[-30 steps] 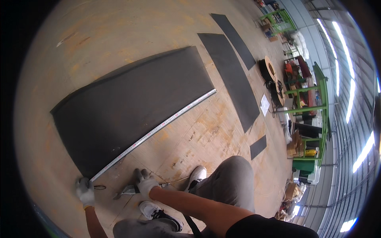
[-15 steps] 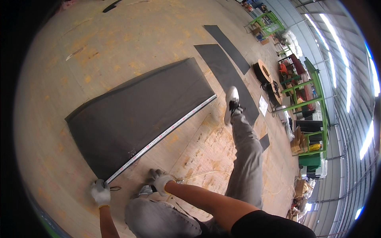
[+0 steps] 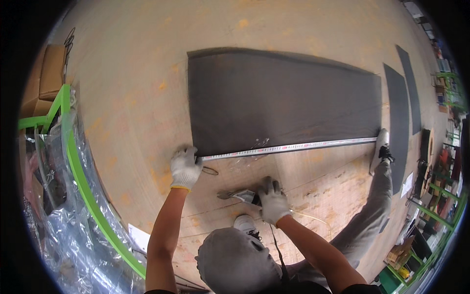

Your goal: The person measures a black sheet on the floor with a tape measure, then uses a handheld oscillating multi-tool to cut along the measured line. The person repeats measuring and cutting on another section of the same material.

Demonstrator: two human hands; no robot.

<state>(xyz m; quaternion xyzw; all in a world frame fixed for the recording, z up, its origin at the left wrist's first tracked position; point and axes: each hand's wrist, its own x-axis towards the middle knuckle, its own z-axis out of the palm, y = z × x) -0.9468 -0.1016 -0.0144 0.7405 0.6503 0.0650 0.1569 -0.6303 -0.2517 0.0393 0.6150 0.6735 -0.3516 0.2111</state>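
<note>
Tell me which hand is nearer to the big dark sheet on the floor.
Left. The left hand presses at the near left corner of the dark sheet, holding the tape measure end there. The right hand is farther back on the floor, resting on a small tool.

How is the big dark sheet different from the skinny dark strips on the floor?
The big dark sheet is wide; the skinny dark strips are narrow. The sheet has a tape measure along its edge, held by the left hand; the strips lie untouched farther off. Both lie flat.
</note>
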